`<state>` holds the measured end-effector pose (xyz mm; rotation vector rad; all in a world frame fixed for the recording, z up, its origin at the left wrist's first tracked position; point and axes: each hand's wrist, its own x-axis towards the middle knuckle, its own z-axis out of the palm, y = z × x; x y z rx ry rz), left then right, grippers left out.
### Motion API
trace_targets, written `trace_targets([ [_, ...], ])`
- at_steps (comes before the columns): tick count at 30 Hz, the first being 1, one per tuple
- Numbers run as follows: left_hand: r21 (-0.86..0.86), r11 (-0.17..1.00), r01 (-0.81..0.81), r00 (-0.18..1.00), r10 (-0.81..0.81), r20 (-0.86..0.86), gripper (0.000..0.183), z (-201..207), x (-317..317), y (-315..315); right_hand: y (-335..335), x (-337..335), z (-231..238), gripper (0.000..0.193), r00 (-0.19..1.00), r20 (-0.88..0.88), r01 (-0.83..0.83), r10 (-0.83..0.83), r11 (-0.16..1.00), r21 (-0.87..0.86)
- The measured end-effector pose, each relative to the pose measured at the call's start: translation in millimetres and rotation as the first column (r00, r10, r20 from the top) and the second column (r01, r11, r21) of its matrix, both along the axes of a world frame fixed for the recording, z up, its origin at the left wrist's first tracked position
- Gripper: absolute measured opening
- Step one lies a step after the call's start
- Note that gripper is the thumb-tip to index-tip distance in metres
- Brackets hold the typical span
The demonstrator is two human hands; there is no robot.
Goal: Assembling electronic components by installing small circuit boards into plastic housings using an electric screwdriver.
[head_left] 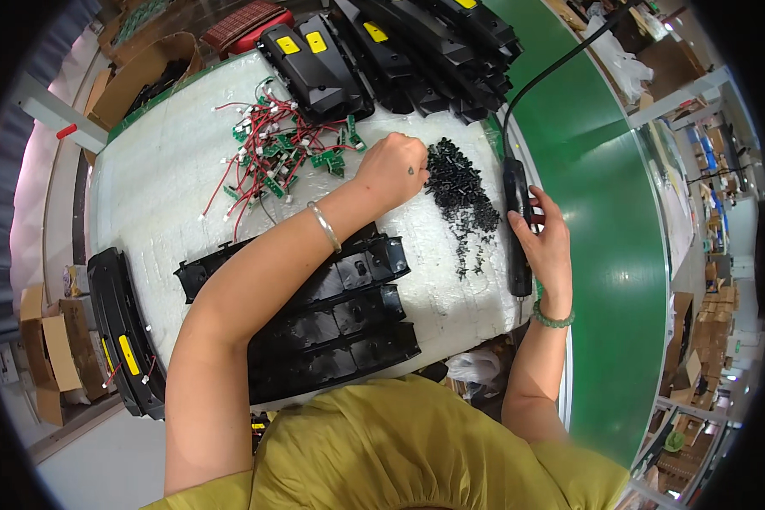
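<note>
My left hand point(393, 172) is closed, its fingers curled at the left edge of a pile of small black screws point(455, 178). Whatever is between those fingertips is hidden. With thumb and fingers, my right hand point(547, 242) grips a black electric screwdriver point(516, 246), its bit end toward me and its cable running from the far end. Beneath my left forearm lie several black plastic housings point(331, 340), hollow side up and partly covered by the arm. Just left of my left hand is a heap of green circuit boards with red wires point(285, 149).
A white padded sheet point(161, 183) covers the work surface. Stacked black covers with yellow labels point(314, 72) stand at the far side; more black covers point(127, 340) lie at the left edge. A green surface point(612, 255) runs along the right. The screwdriver's black cable point(552, 68) arches overhead.
</note>
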<state>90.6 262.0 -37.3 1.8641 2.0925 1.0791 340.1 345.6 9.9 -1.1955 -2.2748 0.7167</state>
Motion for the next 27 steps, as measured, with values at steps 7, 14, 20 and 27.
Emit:
trace_targets([
  [7,-0.142,0.989,0.027,0.959,0.014,0.282,0.014,41.0,-18.2,-28.7,5.3,-5.5,-14.7,0.053,0.999,0.040,0.001,-0.001,1.000,-0.007],
  [14,-0.203,0.972,-0.118,0.925,0.182,0.333,0.011,103.3,-52.5,-157.8,9.9,2.9,-22.2,0.049,1.000,0.008,-0.003,0.003,0.999,0.039],
  [20,-0.427,0.880,-0.210,0.865,0.371,0.338,0.007,90.6,-49.9,-201.6,-1.8,-12.8,-15.3,0.050,0.994,0.097,0.037,-0.046,0.995,0.089],
  [27,-0.191,0.981,0.018,0.946,-0.078,-0.315,0.018,63.5,-50.6,-147.8,-7.2,-11.9,-14.7,0.049,0.997,0.056,0.041,-0.046,0.995,0.094],
])
